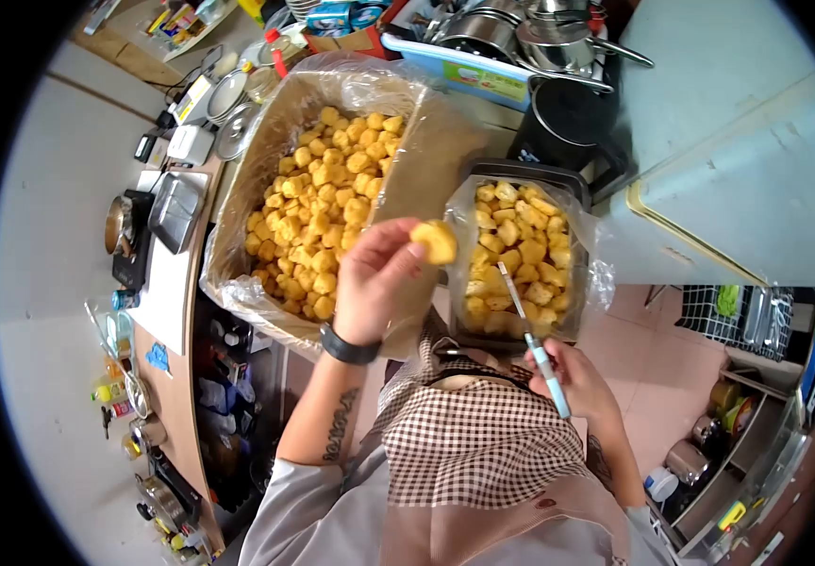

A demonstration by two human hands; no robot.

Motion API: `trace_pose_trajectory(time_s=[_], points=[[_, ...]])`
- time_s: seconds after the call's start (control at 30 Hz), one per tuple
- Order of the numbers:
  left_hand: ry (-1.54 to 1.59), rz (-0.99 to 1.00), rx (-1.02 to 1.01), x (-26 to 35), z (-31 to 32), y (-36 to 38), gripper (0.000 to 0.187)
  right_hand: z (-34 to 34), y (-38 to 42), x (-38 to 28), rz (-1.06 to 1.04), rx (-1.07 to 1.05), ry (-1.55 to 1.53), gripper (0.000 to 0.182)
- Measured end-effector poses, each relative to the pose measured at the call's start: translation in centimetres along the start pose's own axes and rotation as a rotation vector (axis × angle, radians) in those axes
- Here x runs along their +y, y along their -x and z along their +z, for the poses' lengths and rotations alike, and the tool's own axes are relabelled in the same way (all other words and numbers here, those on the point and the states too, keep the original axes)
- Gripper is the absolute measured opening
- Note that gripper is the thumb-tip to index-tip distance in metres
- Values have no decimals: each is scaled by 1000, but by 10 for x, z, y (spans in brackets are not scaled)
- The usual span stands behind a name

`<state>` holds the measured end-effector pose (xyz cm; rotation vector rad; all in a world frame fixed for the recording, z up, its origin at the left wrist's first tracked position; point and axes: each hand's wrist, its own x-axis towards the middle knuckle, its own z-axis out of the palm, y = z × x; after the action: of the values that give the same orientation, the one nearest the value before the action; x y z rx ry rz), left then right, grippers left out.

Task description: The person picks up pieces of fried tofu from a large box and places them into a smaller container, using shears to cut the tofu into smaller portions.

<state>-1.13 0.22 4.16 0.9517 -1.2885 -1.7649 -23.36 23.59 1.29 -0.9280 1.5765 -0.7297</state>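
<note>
- My left hand (370,288) pinches the piece (438,242), which juts right from its fingertips.
- My right hand (579,377) grips the knife (549,379), blade slanting forward-left, tip apart from the piece.

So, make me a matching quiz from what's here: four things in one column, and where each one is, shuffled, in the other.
Things
1. Round yellow piece
2. Blue-handled blade
3. Dark wristband
4. Black jug

Places
A. Around the left wrist
B. Near the far end of the dark tray
C. In the fingers of the left hand
D. In the right hand

Right pairs: 1-C, 2-D, 3-A, 4-B
</note>
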Motion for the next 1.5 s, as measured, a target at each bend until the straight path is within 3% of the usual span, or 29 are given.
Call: trace_pose_trajectory(time_s=[0.07,0.27,0.37,0.47,0.57,0.67,0.8,0.9,0.93,0.97,1.03,1.1,1.17,1.23,1.33,1.43,1.5], points=[[130,-13,-51,-15,26,9,25,-2,-1,-12,59,-64,82,52],[39,-84,-123,-27,64,22,20,-10,-6,-14,138,-156,114,47],[-36,-107,-123,-29,65,22,18,-2,-5,-1,-3,-124,-87,49],[-104,-101,-122,-32,73,21,15,3,-6,0,1,-65,-137,44],[-170,-103,-129,-34,77,16,15,2,-3,-8,153,-25,-79,35],[-216,-34,-123,-41,78,10,18,1,0,3,143,21,-125,28],[-394,1,-259,-40,77,4,16,1,2,4,75,90,-292,21],[-702,308,-356,-30,78,2,23,0,-1,4,170,110,-485,23],[-803,434,-270,-18,74,5,22,-1,-3,5,178,111,-476,25],[-816,526,-210,-6,65,4,16,-4,-3,8,190,119,-466,27],[-937,519,-83,13,21,-4,13,-5,-5,16,254,196,-418,30],[-888,433,147,18,-38,-22,11,-4,-4,19,297,238,-428,31],[-1155,275,183,-10,-116,-46,14,-3,-5,24,263,243,-403,30],[-1602,171,-10,-43,-178,-42,24,-3,-6,25,231,239,-393,30],[-1662,-13,-104,-60,-193,-42,34,-2,-7,21,203,211,-403,26],[-1352,-49,100,-33,-179,-32,38,1,-5,15,195,191,-392,20],[-620,5,181,-34,-161,-26,30,3,-3,12,184,201,-362,16]])
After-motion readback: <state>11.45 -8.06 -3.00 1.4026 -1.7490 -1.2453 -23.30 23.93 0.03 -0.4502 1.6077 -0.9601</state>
